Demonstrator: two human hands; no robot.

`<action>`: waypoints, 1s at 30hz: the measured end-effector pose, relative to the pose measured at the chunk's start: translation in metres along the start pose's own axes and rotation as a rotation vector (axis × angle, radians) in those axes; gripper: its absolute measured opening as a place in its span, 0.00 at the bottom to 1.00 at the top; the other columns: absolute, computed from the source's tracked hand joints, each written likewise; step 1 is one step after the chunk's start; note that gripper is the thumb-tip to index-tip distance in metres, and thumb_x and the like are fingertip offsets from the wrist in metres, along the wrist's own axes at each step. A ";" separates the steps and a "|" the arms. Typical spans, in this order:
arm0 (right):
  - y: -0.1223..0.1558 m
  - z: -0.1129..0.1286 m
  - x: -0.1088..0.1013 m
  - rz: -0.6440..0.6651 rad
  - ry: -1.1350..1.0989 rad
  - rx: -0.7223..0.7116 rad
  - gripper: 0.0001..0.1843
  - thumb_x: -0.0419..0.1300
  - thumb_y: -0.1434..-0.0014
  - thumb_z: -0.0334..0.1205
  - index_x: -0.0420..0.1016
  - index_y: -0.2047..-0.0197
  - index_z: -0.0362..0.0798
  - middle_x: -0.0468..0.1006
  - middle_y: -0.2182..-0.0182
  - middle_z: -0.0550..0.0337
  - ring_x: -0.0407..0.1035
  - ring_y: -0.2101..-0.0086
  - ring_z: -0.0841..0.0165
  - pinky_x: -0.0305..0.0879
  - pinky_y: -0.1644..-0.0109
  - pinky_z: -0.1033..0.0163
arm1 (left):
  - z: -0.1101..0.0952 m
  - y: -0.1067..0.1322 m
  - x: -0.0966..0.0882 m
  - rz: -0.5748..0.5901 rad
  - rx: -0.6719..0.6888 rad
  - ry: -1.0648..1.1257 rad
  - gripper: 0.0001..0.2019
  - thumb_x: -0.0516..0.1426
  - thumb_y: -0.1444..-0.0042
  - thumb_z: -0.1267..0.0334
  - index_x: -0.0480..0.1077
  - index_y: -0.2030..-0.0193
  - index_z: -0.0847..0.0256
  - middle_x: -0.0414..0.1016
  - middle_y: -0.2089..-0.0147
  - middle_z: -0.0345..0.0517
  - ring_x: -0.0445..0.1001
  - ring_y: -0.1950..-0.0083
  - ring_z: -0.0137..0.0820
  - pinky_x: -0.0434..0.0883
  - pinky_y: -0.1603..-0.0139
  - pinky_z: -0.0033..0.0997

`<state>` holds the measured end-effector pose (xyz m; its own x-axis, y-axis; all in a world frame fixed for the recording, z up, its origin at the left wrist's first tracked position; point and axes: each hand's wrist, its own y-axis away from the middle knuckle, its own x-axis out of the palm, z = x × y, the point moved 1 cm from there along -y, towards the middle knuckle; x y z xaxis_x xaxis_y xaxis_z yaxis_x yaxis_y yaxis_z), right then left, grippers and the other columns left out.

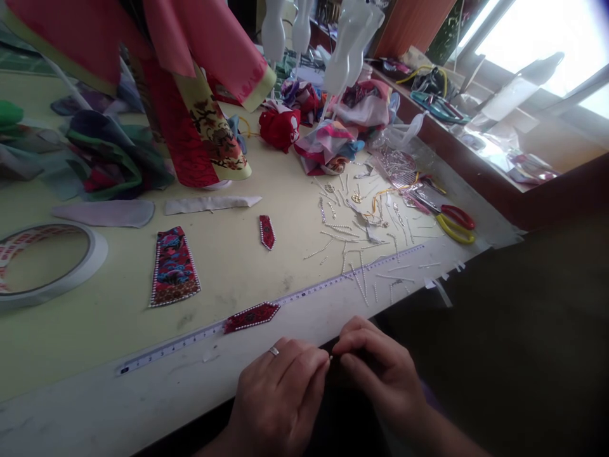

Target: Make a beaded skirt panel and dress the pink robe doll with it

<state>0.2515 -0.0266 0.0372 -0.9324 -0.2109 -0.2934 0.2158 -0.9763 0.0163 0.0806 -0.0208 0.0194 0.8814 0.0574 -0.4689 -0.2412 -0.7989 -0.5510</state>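
Note:
My left hand point(278, 393), with a ring on one finger, and my right hand point(380, 371) meet just off the front edge of the pale yellow worktable point(95, 343). Between their fingertips is a tiny pale bead point(330, 358); the fingers hide most of what it sits on. Nearest my hands lies a red embroidered strip edged with white beads point(251, 317), against a steel ruler point(271, 312). Loose strings of white beads point(356, 241) are scattered to the right of it.
A wide roll of tape point(47, 266), a floral fabric panel point(174, 268), yellow-handled and red-handled scissors point(454, 225), and heaps of colourful cloth point(326, 147) lie on the table. Red costume robes point(190, 76) hang at the back, near white mannequin forms. A bright window is at the upper right.

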 end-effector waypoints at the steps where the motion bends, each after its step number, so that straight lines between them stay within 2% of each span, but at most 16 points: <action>1: 0.000 0.000 0.000 0.008 -0.021 0.035 0.06 0.56 0.39 0.33 0.73 0.65 0.50 0.69 0.69 0.62 0.66 0.69 0.73 0.63 0.65 0.66 | 0.000 0.001 0.000 -0.017 0.015 -0.018 0.07 0.56 0.45 0.78 0.70 0.61 0.65 0.76 0.68 0.45 0.71 0.68 0.29 0.69 0.67 0.28; 4: -0.001 0.001 0.000 0.027 -0.069 0.093 0.05 0.56 0.40 0.34 0.73 0.66 0.49 0.69 0.70 0.63 0.65 0.69 0.73 0.63 0.65 0.66 | 0.000 0.003 -0.001 -0.041 0.047 -0.046 0.08 0.57 0.46 0.79 0.70 0.60 0.67 0.76 0.67 0.47 0.71 0.67 0.30 0.69 0.67 0.29; 9: -0.002 0.002 0.004 -0.013 -0.046 -0.013 0.06 0.58 0.42 0.31 0.75 0.63 0.50 0.70 0.70 0.62 0.66 0.69 0.72 0.64 0.65 0.65 | 0.001 0.000 -0.002 0.038 -0.031 0.073 0.07 0.54 0.44 0.77 0.70 0.62 0.64 0.75 0.68 0.43 0.72 0.68 0.26 0.70 0.68 0.25; 14: -0.002 0.001 0.003 -0.010 -0.061 0.002 0.06 0.59 0.42 0.32 0.76 0.64 0.50 0.70 0.70 0.62 0.66 0.70 0.73 0.63 0.67 0.67 | -0.001 -0.006 -0.005 0.126 -0.237 0.210 0.05 0.55 0.43 0.73 0.70 0.66 0.61 0.75 0.70 0.38 0.73 0.70 0.23 0.70 0.69 0.20; 22: -0.001 -0.003 0.004 0.020 -0.147 0.148 0.04 0.60 0.42 0.37 0.76 0.67 0.49 0.71 0.71 0.63 0.66 0.70 0.73 0.63 0.66 0.67 | -0.003 -0.019 -0.009 0.303 -0.604 0.305 0.08 0.55 0.44 0.65 0.72 0.73 0.60 0.75 0.75 0.36 0.74 0.74 0.25 0.70 0.74 0.20; 25: -0.001 -0.004 0.003 0.039 -0.183 0.204 0.04 0.61 0.43 0.37 0.76 0.68 0.48 0.71 0.71 0.62 0.66 0.70 0.72 0.63 0.65 0.67 | -0.003 -0.020 -0.009 0.289 -0.606 0.319 0.08 0.55 0.45 0.65 0.72 0.73 0.60 0.76 0.76 0.37 0.74 0.74 0.26 0.70 0.75 0.21; 30: -0.001 -0.003 0.003 0.031 -0.185 0.225 0.06 0.62 0.44 0.40 0.74 0.70 0.46 0.70 0.72 0.62 0.64 0.71 0.72 0.63 0.67 0.67 | -0.003 -0.015 -0.007 0.237 -0.489 0.280 0.07 0.55 0.45 0.68 0.71 0.73 0.60 0.74 0.77 0.37 0.72 0.77 0.25 0.69 0.77 0.21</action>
<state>0.2488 -0.0258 0.0335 -0.9680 -0.2254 -0.1102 0.1941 -0.9511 0.2404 0.0795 -0.0107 0.0330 0.9157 -0.2625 -0.3042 -0.2881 -0.9567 -0.0417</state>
